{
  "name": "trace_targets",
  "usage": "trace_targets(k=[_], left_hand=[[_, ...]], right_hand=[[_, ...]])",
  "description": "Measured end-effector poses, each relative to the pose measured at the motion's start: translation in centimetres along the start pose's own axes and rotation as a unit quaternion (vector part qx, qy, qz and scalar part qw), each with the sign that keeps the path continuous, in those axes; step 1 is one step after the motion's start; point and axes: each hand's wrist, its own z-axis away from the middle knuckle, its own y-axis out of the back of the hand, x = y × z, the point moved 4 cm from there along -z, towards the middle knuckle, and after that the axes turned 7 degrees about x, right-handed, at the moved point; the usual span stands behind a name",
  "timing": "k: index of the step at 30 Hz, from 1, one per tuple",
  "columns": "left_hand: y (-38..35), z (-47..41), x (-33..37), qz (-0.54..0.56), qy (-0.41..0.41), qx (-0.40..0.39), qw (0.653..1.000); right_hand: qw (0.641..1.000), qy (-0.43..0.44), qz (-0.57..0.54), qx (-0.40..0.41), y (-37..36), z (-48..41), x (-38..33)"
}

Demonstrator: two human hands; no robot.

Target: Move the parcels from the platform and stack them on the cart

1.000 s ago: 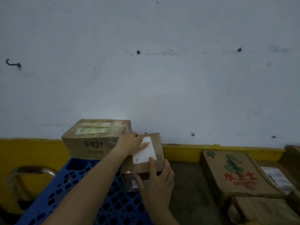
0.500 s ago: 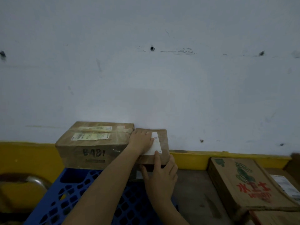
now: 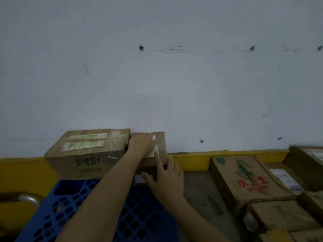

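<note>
Now pressing a small brown cardboard parcel with a white label (image 3: 160, 145) down onto the far right corner of the blue perforated plastic cart deck (image 3: 73, 205), tight against the right end of a larger brown cardboard box marked in black ink (image 3: 87, 154). Left hand (image 3: 142, 144) lying flat and spread over the parcel's top, covering most of the label, not gripping. Right hand (image 3: 166, 179) bracing the near face, index finger extended up onto the top edge, remaining fingers loose, not clenched around anything.

Parcel sitting directly ahead of both hands, at the fingertips, its long axis appearing to run away toward the pale wall (image 3: 174, 75); left hand on top of it, right hand just short of it. Judging the placement nearly finished, with lifting both hands straight off as the remaining part.

Remaining parcels lying well to the right of the right hand, among them a flat brown carton printed in red and green (image 3: 244, 180).

Compared with half a second ago: parcel sitting slightly farther from the body and squarer to the big box, left hand covering more of the label, right hand dropping lower on the near face.
</note>
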Motion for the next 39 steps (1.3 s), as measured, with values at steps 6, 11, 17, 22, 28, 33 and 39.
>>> trace_targets(k=[6, 11, 17, 22, 28, 33, 39], left_hand=[[4.5, 2.2, 5.7, 0.052, 0.005, -0.009, 0.999], [7.2, 4.6, 13.6, 0.093, 0.022, 0.002, 0.995], [6.1, 6.6, 27.9, 0.099, -0.016, -0.011, 0.995], [3.8, 8.9, 41.0, 0.116, -0.097, -0.054, 0.987], [0.7, 9.7, 49.0, 0.125, -0.134, -0.106, 0.977], [-1.1, 9.1, 51.2, 0.154, -0.135, -0.128, 0.970], [-3.2, 7.1, 51.7, 0.151, -0.149, -0.168, 0.963]], right_hand=[[0.997, 0.047, 0.034, -0.051, 6.2, 1.3, 5.3], [0.998, 0.029, 0.027, -0.047, 13.2, 5.3, 13.7], [0.997, -0.021, 0.059, -0.044, 21.6, 11.1, 27.3], [0.990, -0.097, 0.096, -0.045, 26.8, 16.3, 37.7], [0.970, -0.206, 0.110, -0.064, 28.3, 21.8, 45.4], [0.958, -0.274, 0.048, -0.069, 27.0, 24.3, 47.9], [0.948, -0.314, 0.023, -0.053, 24.9, 24.5, 48.5]])
